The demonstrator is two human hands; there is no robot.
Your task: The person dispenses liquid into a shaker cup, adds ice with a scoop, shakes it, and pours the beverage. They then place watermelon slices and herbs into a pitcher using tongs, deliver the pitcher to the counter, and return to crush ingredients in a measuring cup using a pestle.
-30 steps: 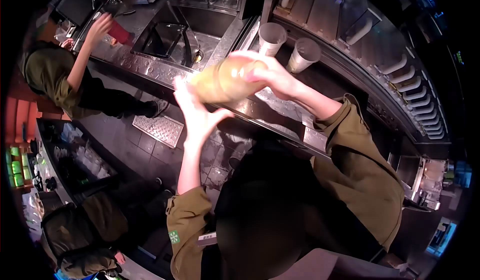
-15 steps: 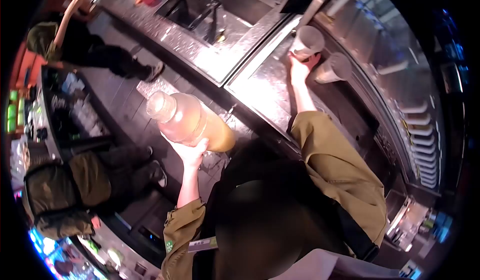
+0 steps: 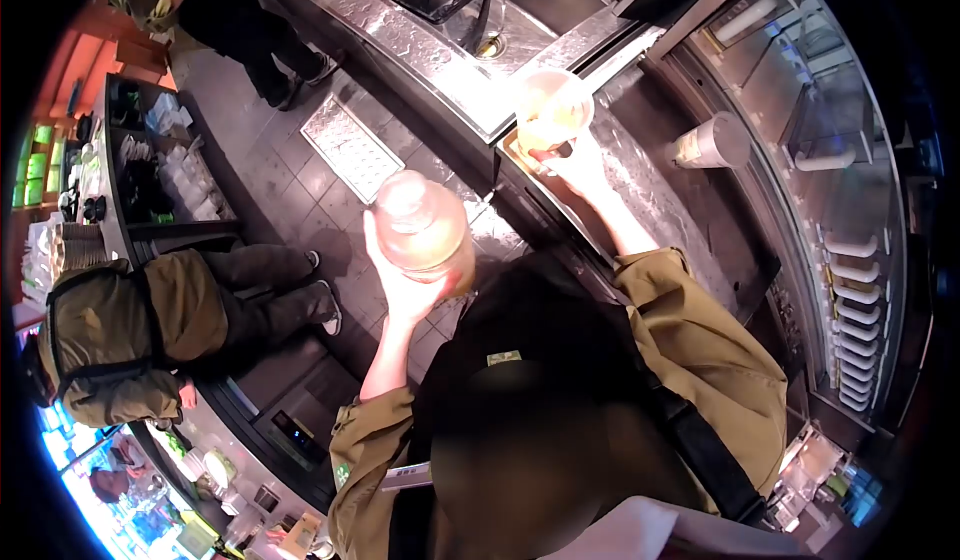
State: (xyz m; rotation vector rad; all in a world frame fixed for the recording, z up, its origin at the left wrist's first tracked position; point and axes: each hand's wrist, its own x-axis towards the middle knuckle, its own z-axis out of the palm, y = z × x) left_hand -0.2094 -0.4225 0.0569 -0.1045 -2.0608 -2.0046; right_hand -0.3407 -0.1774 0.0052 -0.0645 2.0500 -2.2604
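Note:
My left hand (image 3: 405,290) is wrapped round a clear shaker bottle (image 3: 428,235), held upright above the floor with its capped top toward me. The lower part of its contents looks yellowish. My right hand (image 3: 580,172) grips the lower side of a plastic cup (image 3: 553,110) at the near corner of the metal counter. Something pale and orange shows in that cup, but glare hides the details. A second cup (image 3: 712,143) stands farther right on the counter, touched by neither hand.
A sink (image 3: 530,10) with a black rack lies beyond the counter. Curved white handles (image 3: 855,330) line the right side. One person (image 3: 160,320) bends at the lower left; another (image 3: 240,20) stands at the upper left. A metal plate (image 3: 350,148) lies on the floor.
My right hand let go of the bottle, took hold of a cup and brought it to the counter's near corner. My left hand now holds the bottle, turned more upright and moved slightly right.

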